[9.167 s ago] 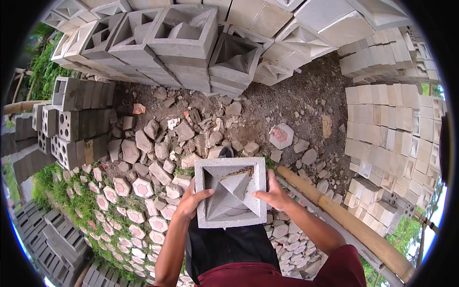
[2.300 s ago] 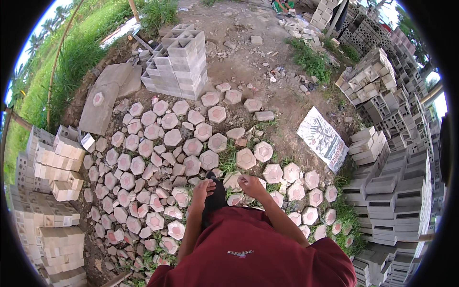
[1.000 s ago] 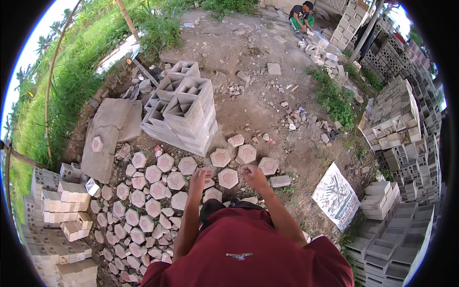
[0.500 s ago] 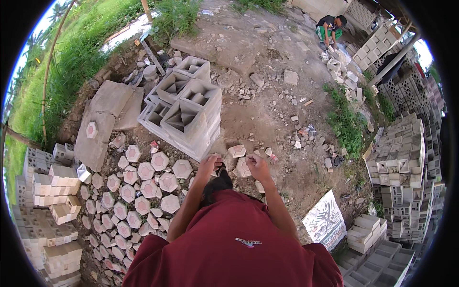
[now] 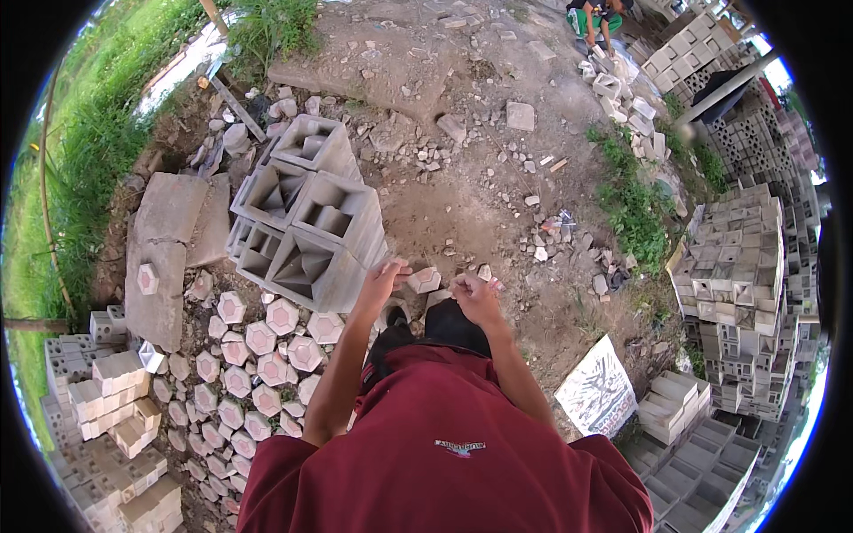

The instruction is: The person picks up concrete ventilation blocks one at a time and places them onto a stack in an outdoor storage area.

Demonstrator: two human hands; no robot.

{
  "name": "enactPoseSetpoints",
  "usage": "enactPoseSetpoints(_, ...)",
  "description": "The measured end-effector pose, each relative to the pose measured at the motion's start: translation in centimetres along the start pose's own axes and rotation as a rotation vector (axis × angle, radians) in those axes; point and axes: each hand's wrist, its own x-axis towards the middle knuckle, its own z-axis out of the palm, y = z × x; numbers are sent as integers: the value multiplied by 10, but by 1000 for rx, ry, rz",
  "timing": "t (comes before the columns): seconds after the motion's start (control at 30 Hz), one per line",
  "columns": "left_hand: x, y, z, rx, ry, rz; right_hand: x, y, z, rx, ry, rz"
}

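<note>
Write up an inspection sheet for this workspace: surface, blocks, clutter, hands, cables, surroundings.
Surface: bare dirt, with hexagonal pavers at left.
Blocks: stack of hollow blocks ahead-left, hollows facing up.
Clutter: rubble on the dirt; printed white sheet at right.
Hands: left hand open, nearest the stack, contact unclear; right hand loosely curled; no held object seen.
Cables: nothing seen.
Surroundings: grass left; more block stacks right; co-worker low at upper right.

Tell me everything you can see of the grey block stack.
The stack is square, hollow, concrete-looking grey blocks set close together, openings facing up, with angled inner webs, some pyramid-like. It stands upright ahead and left of the person, hexagonal pavers at its near side, dirt to its right. The left hand appears beside its near right corner; contact is unclear.
</note>
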Motion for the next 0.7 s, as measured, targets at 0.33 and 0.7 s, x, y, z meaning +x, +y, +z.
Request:
enactPoseSetpoints(0.33, 85, 10, 25, -181, 229, -9, 159, -25, -43, -33, -110, -176)
enactPoseSetpoints(0.7, 192, 49, 67, -221, 137, -13, 256, -17, -92, -27, -97, -153)
